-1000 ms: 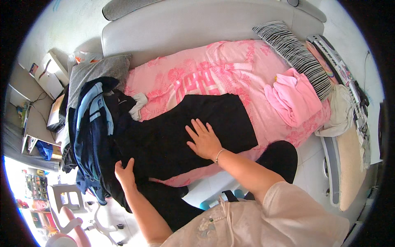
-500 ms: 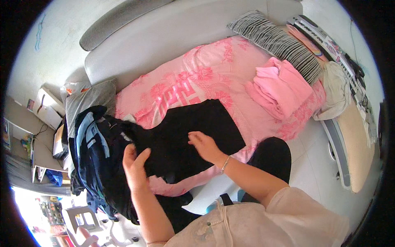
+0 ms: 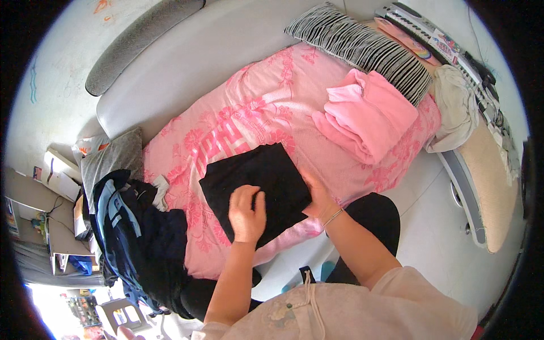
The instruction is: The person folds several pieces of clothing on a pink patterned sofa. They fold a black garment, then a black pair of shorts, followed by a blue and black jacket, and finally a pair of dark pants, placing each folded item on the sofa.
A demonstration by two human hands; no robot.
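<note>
A black garment [image 3: 258, 170], folded into a compact squarish bundle, lies on the pink patterned bedspread [image 3: 238, 122] in front of me. My left hand [image 3: 247, 215] rests on top of it, with the thumb apart from the loosely bent fingers. At the bundle's right edge, my right hand [image 3: 321, 198] holds the cloth, its fingertips partly hidden by the fabric. To the left sits a heap of dark clothes [image 3: 150, 238] with light-blue pieces in it. A folded pink blanket [image 3: 374, 116] lies further right.
Behind the bedspread rises a grey sofa back [image 3: 170, 73]. A black-and-white striped pillow [image 3: 362, 48] and a keyboard instrument [image 3: 442, 45] are at the far right. A grey cushion [image 3: 116, 158] stands at left; a beige-topped seat [image 3: 487, 192] is on the right.
The black garment has gone from spread out to a smaller folded bundle, apart from the dark heap. My left hand moved right onto it; my right hand shifted to its right edge.
</note>
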